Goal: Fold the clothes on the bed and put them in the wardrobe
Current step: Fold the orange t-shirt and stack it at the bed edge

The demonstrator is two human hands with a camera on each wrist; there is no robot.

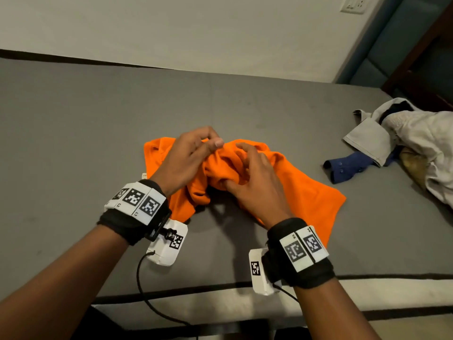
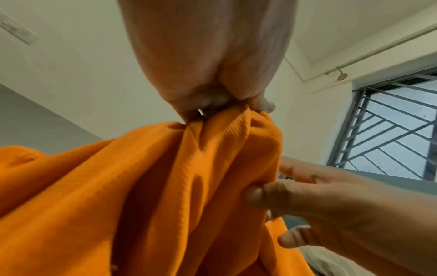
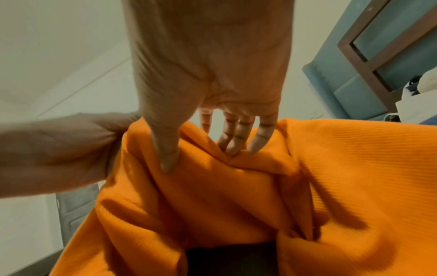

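My left hand [image 1: 186,160] pinches a bunched ridge of the orange garment [image 1: 301,192] on the grey bed [image 1: 73,133], lifting it so my right hand [image 1: 255,185], gathering cloth between thumb and fingers, can probably find an edge.

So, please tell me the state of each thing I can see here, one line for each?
orange garment: bunched, unfolded, on the bed.
left hand: pinches the orange cloth.
right hand: fingers pressed into the cloth, thumb under a fold.
grey-white clothes: crumpled heap, unfolded.
blue shirt: partly under that heap, unfolded.
bed: bare grey cover.
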